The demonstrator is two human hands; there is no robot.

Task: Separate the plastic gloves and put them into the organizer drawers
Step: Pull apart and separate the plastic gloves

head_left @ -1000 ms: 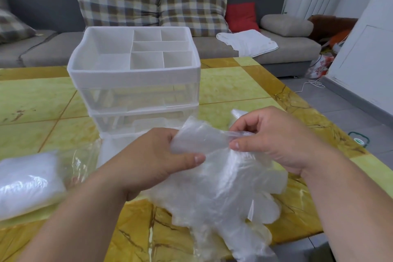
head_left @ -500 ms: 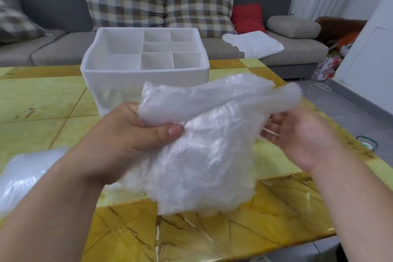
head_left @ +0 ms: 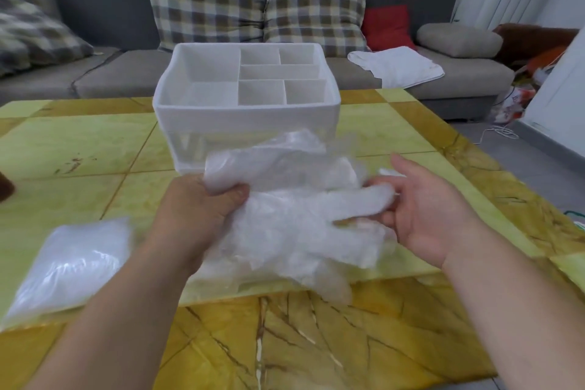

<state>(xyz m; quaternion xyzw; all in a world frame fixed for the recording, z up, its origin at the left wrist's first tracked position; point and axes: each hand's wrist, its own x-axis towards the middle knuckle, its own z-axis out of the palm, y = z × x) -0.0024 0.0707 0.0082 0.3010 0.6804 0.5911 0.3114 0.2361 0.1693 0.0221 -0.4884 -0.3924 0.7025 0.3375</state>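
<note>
A: While the left hand (head_left: 196,209) grips the gloves (head_left: 294,225) bunched above the counter (head_left: 95,142), what's the right hand (head_left: 427,215) doing?
B: Loosely spread, touching one glove tip; the bundle runs leftward from it, with the organizer (head_left: 247,117) just behind

The crumpled plastic gloves (head_left: 294,218) cover the lower front of the organizer (head_left: 247,117), hiding its lower drawers. How many gloves are in the bunch cannot be told. The left hand's (head_left: 196,209) fingers are buried under the plastic, and it veils the right hand's (head_left: 427,215) fingertips. A white bag (head_left: 69,263) is blurred. The left edge cuts off a dark object (head_left: 4,190).
</note>
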